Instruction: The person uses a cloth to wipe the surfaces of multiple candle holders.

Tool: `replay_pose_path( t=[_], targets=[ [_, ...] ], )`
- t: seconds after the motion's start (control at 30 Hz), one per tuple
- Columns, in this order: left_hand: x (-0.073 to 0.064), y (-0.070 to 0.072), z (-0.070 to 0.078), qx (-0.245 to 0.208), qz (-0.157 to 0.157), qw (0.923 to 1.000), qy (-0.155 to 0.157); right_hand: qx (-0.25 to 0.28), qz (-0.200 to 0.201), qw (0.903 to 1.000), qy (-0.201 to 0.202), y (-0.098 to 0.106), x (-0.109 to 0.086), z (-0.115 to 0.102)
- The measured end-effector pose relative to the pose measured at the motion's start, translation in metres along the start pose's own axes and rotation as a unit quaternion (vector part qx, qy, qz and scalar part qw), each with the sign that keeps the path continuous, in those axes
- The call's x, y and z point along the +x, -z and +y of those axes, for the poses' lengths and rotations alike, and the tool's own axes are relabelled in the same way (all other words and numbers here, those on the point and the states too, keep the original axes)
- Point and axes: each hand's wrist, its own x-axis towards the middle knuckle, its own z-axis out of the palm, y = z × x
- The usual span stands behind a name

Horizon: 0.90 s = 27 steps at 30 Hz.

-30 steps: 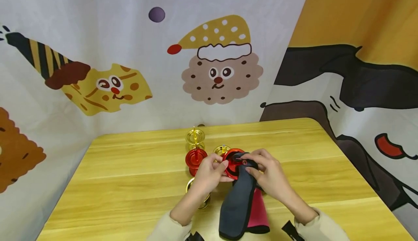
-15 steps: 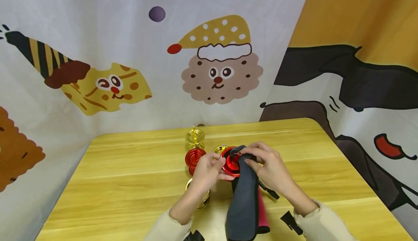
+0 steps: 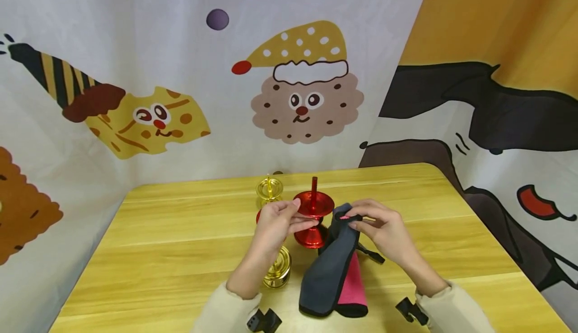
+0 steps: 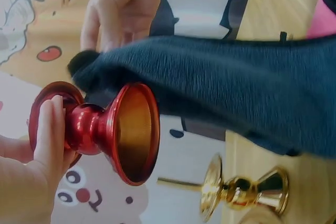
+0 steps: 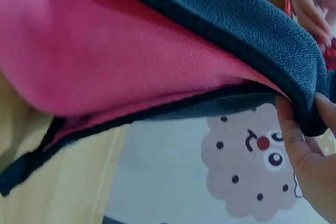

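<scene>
A shiny red candle holder (image 3: 314, 205), with a dish, a thin spike and a flared foot, is held upright over the table by my left hand (image 3: 276, 222). Thumb and fingers grip the dish edge, as the left wrist view of the red candle holder (image 4: 86, 124) shows. My right hand (image 3: 381, 225) pinches the top corner of a cloth (image 3: 326, 278), grey on one side, pink on the other, with black edging. The cloth hangs down to the right of the holder's foot. In the right wrist view, thumb and fingertips pinch the cloth's (image 5: 131, 51) black edge.
On the wooden table (image 3: 180, 242), a gold candle holder (image 3: 269, 188) stands at the back and another gold candle holder (image 3: 277, 270) near my left forearm. A second red candle holder (image 3: 258, 216) is mostly hidden behind my left hand. A printed curtain (image 3: 180, 62) hangs behind the table.
The red candle holder has gone from tilted toward me, with cloth against its spike, to upright. The cloth's top corner has come away from the spike to the right, still in my right hand.
</scene>
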Motion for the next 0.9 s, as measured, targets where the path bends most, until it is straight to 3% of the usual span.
replay_pose_path(
  t=[0.23,0.37,0.5,0.6,0.77,0.9],
  targets=[
    [-0.002,-0.009,-0.014,0.005,-0.016,0.9998,0.011,0.000,0.021,0.9997,0.010,-0.012,-0.005,0.004],
    [-0.001,-0.007,-0.021,0.078,0.009,0.9969,0.003,-0.014,0.034,0.9993,-0.008,-0.013,-0.006,0.003],
    [0.000,-0.004,-0.025,0.163,0.022,0.9861,-0.023,-0.018,0.039,0.9984,-0.038,-0.011,-0.004,0.002],
    [-0.001,-0.002,-0.026,0.191,-0.015,0.9810,-0.029,-0.021,0.043,0.9972,-0.057,-0.010,-0.001,0.000],
    [-0.004,0.001,-0.025,0.165,-0.109,0.9802,-0.016,-0.052,0.061,0.9923,-0.094,-0.006,0.005,-0.003],
    [-0.006,0.000,-0.026,0.143,-0.116,0.9828,-0.018,-0.064,0.072,0.9892,-0.111,-0.007,0.006,-0.005]
  ],
)
